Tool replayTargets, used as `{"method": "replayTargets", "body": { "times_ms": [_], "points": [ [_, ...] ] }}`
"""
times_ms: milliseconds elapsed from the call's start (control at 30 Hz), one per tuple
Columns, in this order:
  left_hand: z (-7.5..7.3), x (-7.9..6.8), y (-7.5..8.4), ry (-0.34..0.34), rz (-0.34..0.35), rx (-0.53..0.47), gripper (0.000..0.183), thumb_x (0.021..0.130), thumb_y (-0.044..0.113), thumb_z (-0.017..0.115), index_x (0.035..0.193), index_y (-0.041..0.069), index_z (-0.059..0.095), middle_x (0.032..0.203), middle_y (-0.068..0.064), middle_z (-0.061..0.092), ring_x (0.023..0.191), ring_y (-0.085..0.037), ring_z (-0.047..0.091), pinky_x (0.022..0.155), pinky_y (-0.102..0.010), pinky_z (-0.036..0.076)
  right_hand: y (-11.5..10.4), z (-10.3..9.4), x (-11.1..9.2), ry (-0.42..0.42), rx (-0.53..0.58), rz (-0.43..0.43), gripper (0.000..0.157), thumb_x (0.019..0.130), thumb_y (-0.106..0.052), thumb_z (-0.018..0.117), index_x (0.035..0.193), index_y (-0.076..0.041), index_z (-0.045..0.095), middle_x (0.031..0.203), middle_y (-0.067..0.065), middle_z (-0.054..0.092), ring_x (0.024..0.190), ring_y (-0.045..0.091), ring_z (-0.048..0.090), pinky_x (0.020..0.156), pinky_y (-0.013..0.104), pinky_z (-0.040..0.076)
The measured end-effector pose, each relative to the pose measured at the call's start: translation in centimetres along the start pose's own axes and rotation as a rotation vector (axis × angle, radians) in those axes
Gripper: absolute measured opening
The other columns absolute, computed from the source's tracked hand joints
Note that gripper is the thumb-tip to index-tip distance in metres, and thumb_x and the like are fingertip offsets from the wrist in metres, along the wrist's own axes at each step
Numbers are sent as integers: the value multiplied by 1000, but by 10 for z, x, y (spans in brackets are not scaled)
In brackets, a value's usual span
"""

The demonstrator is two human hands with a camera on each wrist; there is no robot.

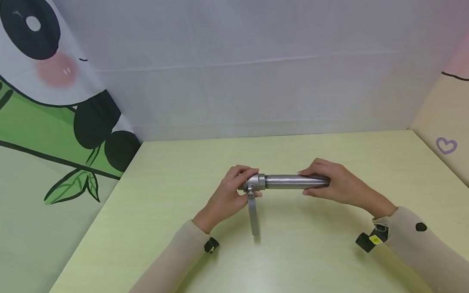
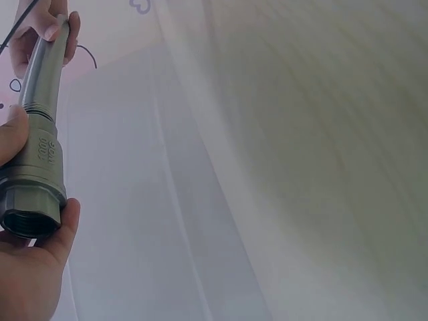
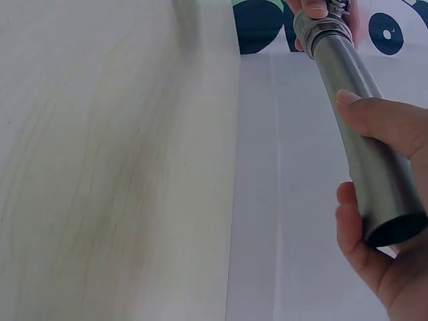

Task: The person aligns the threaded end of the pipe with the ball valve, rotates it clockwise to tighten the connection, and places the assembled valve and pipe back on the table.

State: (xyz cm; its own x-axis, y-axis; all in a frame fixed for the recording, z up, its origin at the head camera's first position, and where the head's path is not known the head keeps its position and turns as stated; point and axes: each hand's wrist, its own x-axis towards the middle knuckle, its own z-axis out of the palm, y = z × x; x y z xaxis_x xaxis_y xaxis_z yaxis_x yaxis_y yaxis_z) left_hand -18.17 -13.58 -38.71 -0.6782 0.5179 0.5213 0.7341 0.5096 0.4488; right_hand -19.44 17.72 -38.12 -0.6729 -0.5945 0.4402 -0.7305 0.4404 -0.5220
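Note:
My left hand [image 1: 230,192] grips a metal ball valve [image 1: 254,181] at its body, thumb and fingers on opposite sides. The valve's flat lever handle [image 1: 253,217] points toward me. A steel pipe [image 1: 284,182] runs right from the valve, its threaded end meeting the valve body. Around the pipe's far right end, my right hand [image 1: 338,184] holds with thumb and fingers. In the left wrist view the valve [image 2: 40,150] shows raised lettering and an open threaded port. The pipe's open round end [image 3: 398,229] shows in the right wrist view.
Both hands and the joined parts are above a pale wooden table [image 1: 300,265]. A plain cloth wall [image 1: 256,98] stands behind it. Printed panels flank the table, the left one with a cartoon drawing [image 1: 63,126], the right one with a small heart [image 1: 446,145].

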Motion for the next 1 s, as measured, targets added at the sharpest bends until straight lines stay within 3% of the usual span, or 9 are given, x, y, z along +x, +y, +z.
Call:
{"method": "replayTargets", "body": {
  "times_ms": [133,233,500,633,833,1000],
  "points": [
    [0,-3,0,-3,-15,4,54,80,15,79,129,6,58,120,-8,53,107,-20,52,79,-25,53,0,2,0,14,7,-18,44,74,-11,83,115,-13,68,96,-7,60,76,2,52,61,20,47],
    [1,-4,-1,-5,-19,6,54,80,15,79,129,6,58,120,-8,53,107,-19,52,80,-25,53,-1,2,-1,2,45,24,44,75,-13,83,116,-13,69,96,-6,62,76,3,53,61,21,48],
    [3,-2,-2,-8,-2,10,53,81,15,78,130,6,58,120,-8,52,107,-19,51,77,-24,53,0,-2,-1,-97,242,356,45,82,-29,77,123,-17,65,107,2,66,85,13,59,68,26,51],
    [4,-1,-2,-9,-2,10,53,81,16,78,130,6,58,120,-8,52,107,-19,50,77,-24,53,3,-3,0,-127,293,458,42,84,-33,75,123,-19,65,109,6,67,82,17,59,64,31,51],
    [4,1,-2,-8,2,7,53,81,16,78,129,5,58,120,-8,52,107,-19,50,77,-24,53,8,-5,2,-161,348,522,35,87,-35,71,119,-21,67,99,9,66,75,25,55,52,30,44],
    [6,3,-2,-5,9,0,52,82,15,77,129,6,58,120,-8,52,108,-19,50,76,-23,53,12,-9,4,-192,423,524,31,92,-32,65,119,-15,66,92,21,62,62,18,49,47,28,37]
  ]
}}
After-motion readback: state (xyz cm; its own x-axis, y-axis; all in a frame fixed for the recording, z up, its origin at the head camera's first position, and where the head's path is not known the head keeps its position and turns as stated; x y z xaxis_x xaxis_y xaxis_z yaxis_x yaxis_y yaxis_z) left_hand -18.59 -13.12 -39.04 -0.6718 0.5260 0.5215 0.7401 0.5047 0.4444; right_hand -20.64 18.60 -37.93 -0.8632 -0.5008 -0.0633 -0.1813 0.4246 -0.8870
